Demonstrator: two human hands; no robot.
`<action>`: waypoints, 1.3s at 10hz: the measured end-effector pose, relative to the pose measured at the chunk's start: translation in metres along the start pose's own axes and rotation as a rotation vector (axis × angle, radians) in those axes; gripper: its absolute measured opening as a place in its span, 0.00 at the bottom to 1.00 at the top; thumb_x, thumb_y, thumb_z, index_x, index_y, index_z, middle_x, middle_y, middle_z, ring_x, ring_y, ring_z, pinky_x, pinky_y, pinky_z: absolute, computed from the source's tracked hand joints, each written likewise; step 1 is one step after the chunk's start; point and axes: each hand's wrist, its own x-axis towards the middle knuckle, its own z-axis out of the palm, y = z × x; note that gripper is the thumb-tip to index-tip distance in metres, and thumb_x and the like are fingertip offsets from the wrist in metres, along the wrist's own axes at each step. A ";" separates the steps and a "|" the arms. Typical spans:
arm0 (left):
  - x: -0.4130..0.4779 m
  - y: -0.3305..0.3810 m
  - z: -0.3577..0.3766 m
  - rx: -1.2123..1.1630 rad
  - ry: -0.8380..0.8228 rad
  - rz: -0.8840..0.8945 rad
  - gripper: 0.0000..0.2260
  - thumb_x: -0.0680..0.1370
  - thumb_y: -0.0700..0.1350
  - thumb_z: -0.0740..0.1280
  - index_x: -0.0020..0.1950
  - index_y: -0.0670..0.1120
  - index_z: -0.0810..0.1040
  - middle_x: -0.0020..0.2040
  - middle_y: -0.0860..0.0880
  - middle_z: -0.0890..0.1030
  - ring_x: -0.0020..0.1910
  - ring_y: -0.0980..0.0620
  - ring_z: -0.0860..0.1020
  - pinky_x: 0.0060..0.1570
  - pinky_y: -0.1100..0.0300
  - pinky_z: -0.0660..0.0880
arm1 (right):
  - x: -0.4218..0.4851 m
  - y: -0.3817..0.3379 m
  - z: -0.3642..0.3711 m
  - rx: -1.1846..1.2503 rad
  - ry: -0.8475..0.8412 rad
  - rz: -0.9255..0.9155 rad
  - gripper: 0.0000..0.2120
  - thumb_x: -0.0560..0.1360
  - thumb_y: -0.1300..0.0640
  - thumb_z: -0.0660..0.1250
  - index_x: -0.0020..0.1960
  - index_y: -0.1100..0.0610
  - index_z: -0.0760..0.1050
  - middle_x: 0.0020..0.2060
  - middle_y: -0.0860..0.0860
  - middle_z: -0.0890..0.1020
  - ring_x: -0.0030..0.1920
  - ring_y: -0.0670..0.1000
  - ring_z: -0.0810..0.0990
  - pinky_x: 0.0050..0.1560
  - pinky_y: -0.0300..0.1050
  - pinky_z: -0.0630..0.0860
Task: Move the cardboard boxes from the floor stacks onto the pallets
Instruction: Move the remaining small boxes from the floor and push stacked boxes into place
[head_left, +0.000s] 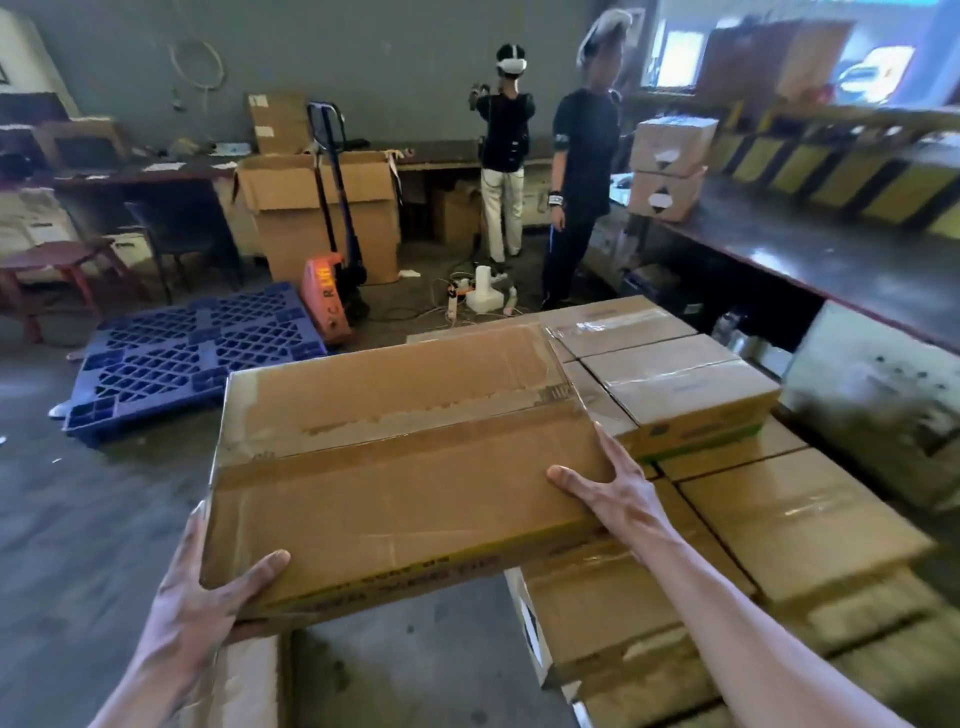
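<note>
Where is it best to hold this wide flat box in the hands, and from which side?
Probably at its two short ends: left hand and right hand come from opposite sides of the box, fingers underneath. It is wide, flat and too broad for one hand.

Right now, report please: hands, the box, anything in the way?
Left hand and right hand both grip the carried box. Blue pallet ahead left, on floor. Orange pallet jack at its far corner; two people beyond.
</note>
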 end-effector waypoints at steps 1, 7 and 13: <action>-0.008 0.001 0.016 -0.038 -0.190 -0.012 0.52 0.58 0.67 0.81 0.72 0.79 0.52 0.72 0.61 0.70 0.65 0.49 0.77 0.52 0.44 0.80 | -0.025 0.038 -0.024 0.055 0.094 0.047 0.53 0.61 0.31 0.74 0.79 0.35 0.51 0.79 0.53 0.61 0.77 0.61 0.61 0.75 0.61 0.63; -0.203 0.191 0.258 -0.183 -0.497 -0.033 0.52 0.52 0.67 0.83 0.69 0.79 0.57 0.66 0.48 0.75 0.58 0.37 0.79 0.47 0.36 0.80 | 0.031 0.219 -0.265 0.003 0.224 0.198 0.51 0.62 0.31 0.76 0.78 0.50 0.62 0.65 0.49 0.75 0.59 0.51 0.74 0.60 0.49 0.76; -0.274 0.345 0.614 -0.112 -0.387 -0.277 0.50 0.69 0.57 0.77 0.81 0.63 0.46 0.79 0.50 0.63 0.75 0.41 0.64 0.74 0.42 0.59 | 0.318 0.385 -0.502 -0.132 -0.014 0.288 0.63 0.53 0.23 0.71 0.80 0.50 0.57 0.74 0.55 0.68 0.69 0.59 0.70 0.69 0.63 0.70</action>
